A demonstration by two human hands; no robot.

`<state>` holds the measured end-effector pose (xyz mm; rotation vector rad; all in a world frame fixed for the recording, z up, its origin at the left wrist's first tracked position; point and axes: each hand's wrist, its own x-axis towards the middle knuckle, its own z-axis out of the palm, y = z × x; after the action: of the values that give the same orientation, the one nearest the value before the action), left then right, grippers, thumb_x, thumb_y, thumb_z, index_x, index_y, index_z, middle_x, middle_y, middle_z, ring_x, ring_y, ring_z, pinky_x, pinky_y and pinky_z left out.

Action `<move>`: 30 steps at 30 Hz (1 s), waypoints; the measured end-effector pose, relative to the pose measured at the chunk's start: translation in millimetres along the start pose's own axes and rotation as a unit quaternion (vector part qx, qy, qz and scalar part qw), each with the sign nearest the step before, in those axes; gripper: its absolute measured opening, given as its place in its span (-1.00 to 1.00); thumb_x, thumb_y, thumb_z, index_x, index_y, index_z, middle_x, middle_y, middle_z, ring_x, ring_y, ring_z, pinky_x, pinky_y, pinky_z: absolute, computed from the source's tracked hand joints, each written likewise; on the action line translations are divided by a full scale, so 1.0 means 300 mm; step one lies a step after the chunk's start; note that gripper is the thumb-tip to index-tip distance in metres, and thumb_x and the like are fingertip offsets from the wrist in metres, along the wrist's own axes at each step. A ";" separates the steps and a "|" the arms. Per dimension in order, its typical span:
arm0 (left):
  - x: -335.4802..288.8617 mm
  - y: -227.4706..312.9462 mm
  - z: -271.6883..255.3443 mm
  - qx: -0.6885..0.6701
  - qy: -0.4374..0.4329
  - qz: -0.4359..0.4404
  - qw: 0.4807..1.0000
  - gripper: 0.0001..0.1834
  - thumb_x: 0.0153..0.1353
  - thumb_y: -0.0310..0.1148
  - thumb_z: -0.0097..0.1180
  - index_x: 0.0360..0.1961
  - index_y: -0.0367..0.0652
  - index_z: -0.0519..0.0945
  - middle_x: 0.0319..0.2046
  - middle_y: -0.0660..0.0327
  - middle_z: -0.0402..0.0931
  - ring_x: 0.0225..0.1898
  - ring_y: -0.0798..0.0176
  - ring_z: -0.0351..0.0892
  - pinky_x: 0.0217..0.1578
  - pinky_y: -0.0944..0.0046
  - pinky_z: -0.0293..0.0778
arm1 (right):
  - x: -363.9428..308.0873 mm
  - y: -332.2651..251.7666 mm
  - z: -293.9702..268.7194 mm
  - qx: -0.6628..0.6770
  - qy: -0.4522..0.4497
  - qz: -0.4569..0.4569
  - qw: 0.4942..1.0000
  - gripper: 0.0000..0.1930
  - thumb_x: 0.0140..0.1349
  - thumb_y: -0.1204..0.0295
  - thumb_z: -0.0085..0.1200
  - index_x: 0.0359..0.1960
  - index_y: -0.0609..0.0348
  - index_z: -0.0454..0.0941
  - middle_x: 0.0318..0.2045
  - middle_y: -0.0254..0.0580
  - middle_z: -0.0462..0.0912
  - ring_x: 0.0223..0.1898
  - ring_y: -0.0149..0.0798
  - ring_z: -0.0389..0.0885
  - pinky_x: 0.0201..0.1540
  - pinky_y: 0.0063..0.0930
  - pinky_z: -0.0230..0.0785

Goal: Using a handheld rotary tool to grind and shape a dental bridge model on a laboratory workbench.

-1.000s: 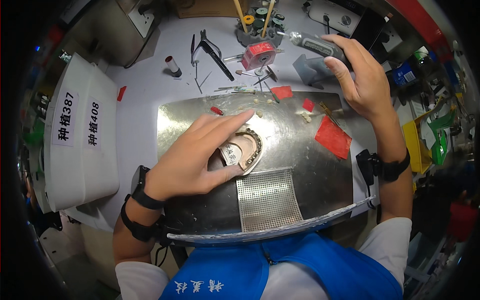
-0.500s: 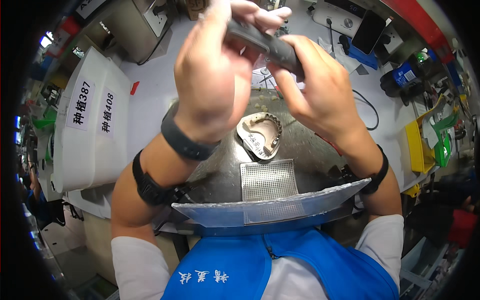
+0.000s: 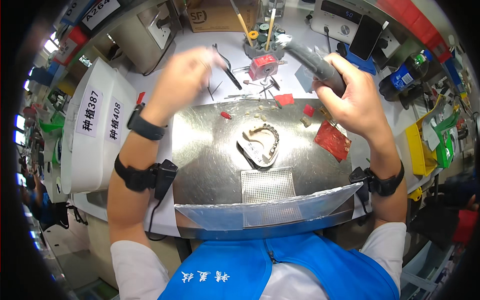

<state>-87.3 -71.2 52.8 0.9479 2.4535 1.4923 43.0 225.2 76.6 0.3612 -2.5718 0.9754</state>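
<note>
In my right hand [image 3: 352, 95] is a dark grey, tube-shaped hand tool [image 3: 317, 62], fingers wrapped round its thick end. Its pale, shiny tip points up and left, toward the pot of brushes. My left hand [image 3: 187, 80] is raised over the left of the bench, and motion smears its fingers. Beside it lies a dark slim tool, possibly tweezers [image 3: 229, 70]. Below and between both hands, a pale dental cast [image 3: 261, 145] with a dark metal arch framework sits on the steel bench plate [image 3: 200, 145]. Neither hand touches the cast.
Nearer me are a perforated metal plate [image 3: 267, 181] and a tilted clear shield [image 3: 270, 215]. Red wax sheet [image 3: 332, 141] lies right of the cast. Behind it are small burs, a red box [image 3: 263, 66] and a brush pot [image 3: 260, 47]. A white bin [image 3: 95, 135] stands left.
My hands have moved apart: the left has come off the dark tool and swung left and down. My right hand has shifted right, still holding the tool, which now tilts toward the brush pot.
</note>
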 end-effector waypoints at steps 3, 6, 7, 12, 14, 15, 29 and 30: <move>-0.013 -0.076 0.078 0.222 -0.067 0.007 0.973 -0.79 0.29 -0.30 0.17 -0.25 -0.24 0.69 -0.38 0.14 0.68 -0.36 0.23 0.63 -0.25 0.24 0.51 | -0.025 0.044 0.019 -0.014 0.026 0.046 0.999 -0.76 0.06 0.43 0.12 -0.22 0.23 0.52 -0.61 0.00 0.56 -0.58 0.02 0.58 -0.45 -0.25 0.38; -0.005 -0.066 0.114 0.287 -0.078 0.001 0.955 -0.83 0.20 -0.31 0.25 -0.27 -0.17 0.70 -0.37 0.12 0.66 -0.33 0.14 0.62 -0.23 0.21 0.49 | -0.047 0.072 0.042 -0.032 -0.013 0.066 0.997 -0.74 0.05 0.42 0.14 -0.21 0.23 0.52 -0.61 0.03 0.55 -0.57 0.05 0.58 -0.46 -0.24 0.36; -0.001 -0.061 0.125 0.294 -0.080 0.015 0.952 -0.85 0.16 -0.32 0.28 -0.29 -0.15 0.70 -0.37 0.12 0.64 -0.31 0.11 0.60 -0.22 0.18 0.49 | -0.049 0.079 0.048 -0.025 -0.020 0.073 0.997 -0.72 0.03 0.42 0.14 -0.20 0.22 0.52 -0.62 0.05 0.54 -0.57 0.06 0.57 -0.47 -0.21 0.35; 0.024 -0.073 0.184 0.277 -0.044 0.097 0.955 -0.88 0.12 -0.37 0.32 -0.34 -0.14 0.67 -0.34 0.13 0.59 -0.25 0.08 0.57 -0.17 0.13 0.46 | -0.077 0.098 0.068 -0.009 -0.022 0.075 0.997 -0.73 0.03 0.42 0.15 -0.20 0.20 0.53 -0.59 0.04 0.56 -0.53 0.09 0.60 -0.43 -0.19 0.36; 0.036 -0.081 0.200 0.298 -0.061 0.099 0.947 -0.88 0.14 -0.36 0.30 -0.35 -0.17 0.67 -0.34 0.13 0.60 -0.25 0.06 0.57 -0.16 0.13 0.46 | -0.086 0.106 0.064 -0.012 -0.031 0.076 0.997 -0.73 0.03 0.42 0.15 -0.19 0.18 0.53 -0.58 0.03 0.58 -0.51 0.09 0.61 -0.40 -0.18 0.38; 0.040 -0.082 0.202 0.299 -0.063 0.099 0.947 -0.88 0.14 -0.36 0.30 -0.35 -0.17 0.67 -0.34 0.13 0.60 -0.25 0.06 0.57 -0.16 0.13 0.46 | -0.088 0.105 0.064 -0.013 -0.037 0.081 0.996 -0.73 0.03 0.42 0.15 -0.20 0.18 0.54 -0.57 0.03 0.59 -0.48 0.09 0.61 -0.38 -0.18 0.38; 0.020 -0.055 0.134 0.097 -0.013 0.014 0.995 -0.90 0.07 -0.50 0.26 -0.42 -0.27 0.58 -0.44 0.27 0.60 -0.41 0.40 0.60 -0.33 0.38 0.50 | -0.105 0.136 0.075 -0.023 -0.057 0.088 0.994 -0.73 0.06 0.39 0.17 -0.18 0.15 0.55 -0.54 0.02 0.61 -0.43 0.09 0.63 -0.35 -0.16 0.40; 0.012 -0.062 0.126 0.018 -0.015 -0.019 1.000 -0.90 0.15 -0.53 0.25 -0.42 -0.27 0.55 -0.39 0.34 0.60 -0.38 0.52 0.57 -0.33 0.42 0.47 | -0.101 0.137 0.076 -0.029 -0.063 0.089 0.994 -0.73 0.08 0.36 0.19 -0.17 0.14 0.56 -0.52 0.00 0.63 -0.42 0.08 0.64 -0.33 -0.18 0.42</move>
<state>-83.2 -46.4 18.9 0.9183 2.4702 1.4175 49.9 242.9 24.0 0.1840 -2.7789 0.9622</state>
